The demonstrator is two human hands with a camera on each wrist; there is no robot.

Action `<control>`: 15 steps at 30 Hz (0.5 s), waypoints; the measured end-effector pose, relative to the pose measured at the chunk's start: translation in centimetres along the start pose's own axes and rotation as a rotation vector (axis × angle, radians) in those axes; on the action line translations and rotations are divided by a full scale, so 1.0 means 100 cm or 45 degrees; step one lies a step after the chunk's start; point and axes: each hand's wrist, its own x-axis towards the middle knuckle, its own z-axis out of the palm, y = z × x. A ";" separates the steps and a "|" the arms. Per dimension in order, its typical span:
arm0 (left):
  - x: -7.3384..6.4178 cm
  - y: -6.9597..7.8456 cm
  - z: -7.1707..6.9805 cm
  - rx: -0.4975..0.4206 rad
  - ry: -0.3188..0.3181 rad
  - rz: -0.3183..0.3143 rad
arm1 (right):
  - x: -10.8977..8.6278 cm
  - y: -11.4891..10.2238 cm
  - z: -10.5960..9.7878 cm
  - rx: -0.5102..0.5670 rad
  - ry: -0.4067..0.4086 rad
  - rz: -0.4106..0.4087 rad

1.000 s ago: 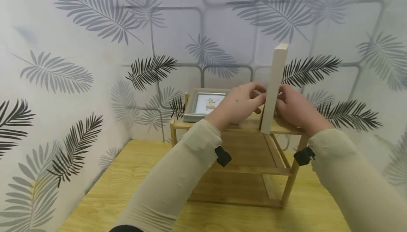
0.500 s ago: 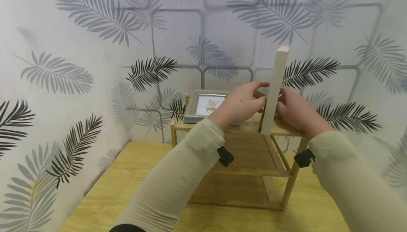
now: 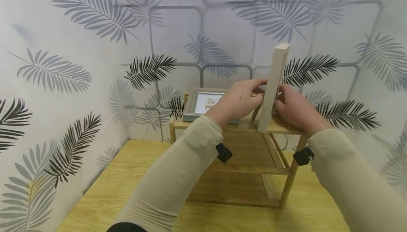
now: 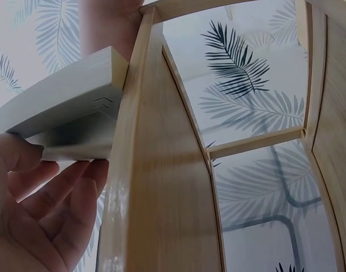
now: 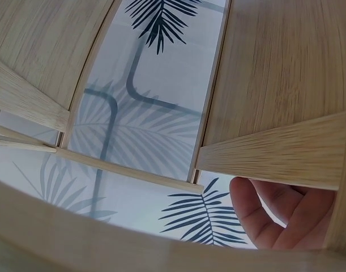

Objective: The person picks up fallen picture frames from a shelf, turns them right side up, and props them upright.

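Note:
A white picture frame (image 3: 272,89) stands edge-on, slightly tilted, on the top of a small wooden rack (image 3: 283,129). My left hand (image 3: 240,97) is at its left side. A thin brown support flap (image 3: 255,114) slants out below that hand. In the left wrist view, the left thumb lies against the frame (image 4: 56,93) and the curled fingers (image 4: 76,170) hold the flap side. My right hand (image 3: 292,106) holds the frame from its right side, fingertips near its face. Through the rack, the right wrist view catches only this hand's curled fingers (image 5: 286,212).
Another framed picture (image 3: 190,109), with a plant drawing, lies flat on the rack's left end. Under the top are two lower shelves (image 3: 233,186). The rack stands on a yellow wood-grain table (image 3: 127,175), with leaf-patterned walls (image 3: 178,27) behind and at left.
The brown flap has swung out leftward from the frame, moving with my left hand. The frame's foot has shifted slightly left, and its right side shows more. My right hand stays about where it was.

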 end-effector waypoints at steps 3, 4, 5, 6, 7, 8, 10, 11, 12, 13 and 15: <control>0.001 0.000 -0.001 0.037 0.009 0.020 | 0.000 0.000 -0.001 0.001 0.000 -0.001; 0.001 0.000 -0.001 0.048 0.012 0.022 | 0.000 -0.001 -0.001 0.002 0.001 -0.002; 0.001 0.000 -0.001 0.054 0.014 0.021 | 0.000 -0.001 -0.001 0.004 0.000 -0.003; 0.001 0.000 -0.001 0.056 0.015 0.018 | 0.000 -0.001 -0.001 0.007 -0.001 -0.003; 0.001 0.000 -0.001 0.056 0.018 0.014 | 0.000 -0.001 -0.001 0.009 -0.002 -0.001; 0.001 0.000 -0.001 0.057 0.021 0.010 | 0.000 -0.001 -0.001 0.009 -0.003 -0.001; 0.001 0.001 -0.001 0.058 0.029 0.002 | 0.000 -0.001 -0.001 0.007 -0.004 0.000; 0.001 0.001 -0.001 0.060 0.035 0.001 | 0.000 -0.001 -0.001 0.004 -0.004 0.001; 0.001 0.001 0.000 0.064 0.039 0.000 | -0.001 0.000 -0.001 0.003 -0.005 0.004; 0.001 0.002 0.000 0.067 0.045 0.002 | -0.001 0.000 -0.001 0.003 -0.006 0.006; 0.000 0.002 0.000 0.074 0.056 0.012 | -0.001 0.000 -0.001 0.000 -0.004 0.005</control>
